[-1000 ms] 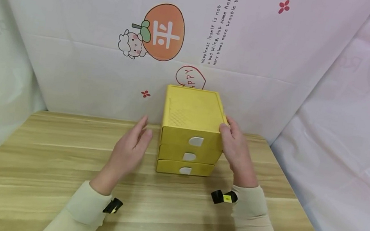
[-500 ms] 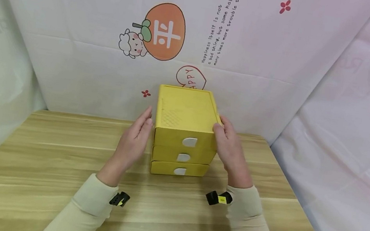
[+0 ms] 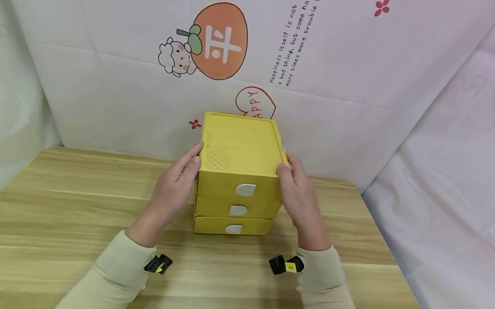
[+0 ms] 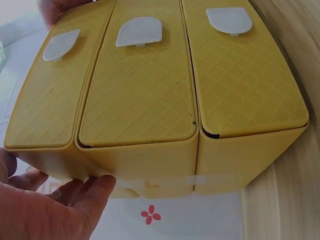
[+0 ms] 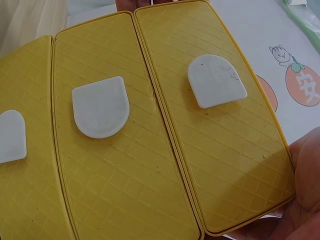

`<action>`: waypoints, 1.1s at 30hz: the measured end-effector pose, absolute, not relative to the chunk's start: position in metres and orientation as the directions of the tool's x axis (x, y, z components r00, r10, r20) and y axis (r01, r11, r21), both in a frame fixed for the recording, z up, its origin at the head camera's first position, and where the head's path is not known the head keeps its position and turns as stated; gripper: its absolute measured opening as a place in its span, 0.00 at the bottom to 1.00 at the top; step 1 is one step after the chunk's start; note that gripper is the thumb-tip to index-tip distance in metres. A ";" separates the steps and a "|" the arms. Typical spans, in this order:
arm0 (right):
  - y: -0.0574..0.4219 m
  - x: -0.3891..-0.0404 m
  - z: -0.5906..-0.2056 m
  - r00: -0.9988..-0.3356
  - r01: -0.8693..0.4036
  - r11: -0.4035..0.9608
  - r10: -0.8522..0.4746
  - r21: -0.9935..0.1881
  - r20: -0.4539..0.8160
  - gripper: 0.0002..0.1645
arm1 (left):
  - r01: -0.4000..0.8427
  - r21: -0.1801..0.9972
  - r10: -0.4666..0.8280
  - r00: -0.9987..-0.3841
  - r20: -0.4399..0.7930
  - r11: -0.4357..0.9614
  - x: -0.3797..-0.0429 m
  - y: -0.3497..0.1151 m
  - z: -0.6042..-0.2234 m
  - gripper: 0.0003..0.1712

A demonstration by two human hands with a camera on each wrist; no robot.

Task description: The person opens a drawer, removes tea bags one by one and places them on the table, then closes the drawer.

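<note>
A yellow storage box (image 3: 244, 146) with three stacked drawers stands on the wooden table, fronts facing me. Each drawer has a white rounded tab (image 3: 244, 189). My right hand (image 3: 300, 196) grips the box's upper right side, thumb at the top front corner; the right wrist view shows that hand (image 5: 307, 190) around the edge. On the opposite side, my left hand (image 3: 174, 184) rests extended fingers and thumb against the upper left wall. In the left wrist view this hand (image 4: 45, 215) lies along the side of the top drawer section. All drawers are closed.
Behind the box hangs a white printed cloth (image 3: 107, 103), close to its back. White sheets (image 3: 462, 179) hang on both sides of the wooden table (image 3: 77, 215). A black strap (image 3: 286, 265) sits at each wrist.
The yellow drawer box has slid to the left with my right hand still holding it. My left hand, apart from the box a second ago, now touches its left side.
</note>
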State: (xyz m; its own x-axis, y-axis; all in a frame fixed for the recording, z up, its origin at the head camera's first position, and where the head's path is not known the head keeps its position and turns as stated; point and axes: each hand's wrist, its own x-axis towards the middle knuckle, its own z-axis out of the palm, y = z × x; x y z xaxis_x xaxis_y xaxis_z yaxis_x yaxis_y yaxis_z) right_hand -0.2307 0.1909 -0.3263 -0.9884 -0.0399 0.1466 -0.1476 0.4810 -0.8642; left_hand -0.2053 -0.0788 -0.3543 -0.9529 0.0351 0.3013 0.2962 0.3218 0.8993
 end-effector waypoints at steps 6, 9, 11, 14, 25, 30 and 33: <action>0.184 -0.229 -0.325 -0.989 -0.143 0.498 -0.035 -0.855 0.145 0.37 | 0.287 0.906 0.010 -0.954 0.299 0.310 -0.205 -0.084 -0.357 0.32; 0.181 -0.230 -0.325 -0.987 -0.155 0.504 -0.036 -0.850 0.158 0.36 | 0.277 0.908 -0.006 -0.956 0.294 0.313 -0.205 -0.087 -0.357 0.31; 0.179 -0.230 -0.326 -0.985 -0.163 0.507 -0.037 -0.847 0.167 0.36 | 0.275 0.909 -0.014 -0.956 0.294 0.314 -0.204 -0.089 -0.356 0.31; 0.176 -0.230 -0.326 -0.984 -0.168 0.516 -0.039 -0.840 0.173 0.36 | 0.270 0.909 -0.033 -0.955 0.295 0.317 -0.203 -0.091 -0.355 0.31; 0.166 -0.230 -0.324 -0.984 -0.170 0.541 -0.041 -0.824 0.176 0.36 | 0.276 0.912 -0.096 -0.943 0.318 0.304 -0.203 -0.097 -0.354 0.30; 0.162 -0.230 -0.325 -0.984 -0.165 0.539 -0.037 -0.826 0.172 0.35 | 0.286 0.910 -0.108 -0.938 0.330 0.302 -0.202 -0.100 -0.355 0.29; 0.160 -0.230 -0.326 -0.984 -0.166 0.536 -0.037 -0.828 0.173 0.36 | 0.286 0.909 -0.108 -0.937 0.331 0.302 -0.201 -0.102 -0.354 0.28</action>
State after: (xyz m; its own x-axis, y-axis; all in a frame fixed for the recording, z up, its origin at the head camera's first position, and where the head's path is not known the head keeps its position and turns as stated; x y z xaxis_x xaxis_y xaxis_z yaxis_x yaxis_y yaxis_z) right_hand -0.2299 0.1603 -0.3255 -0.9842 -0.0370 0.1734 -0.1659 0.5361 -0.8277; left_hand -0.2009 -0.1018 -0.3542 -0.9375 -0.1077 0.3310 0.2863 0.3021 0.9093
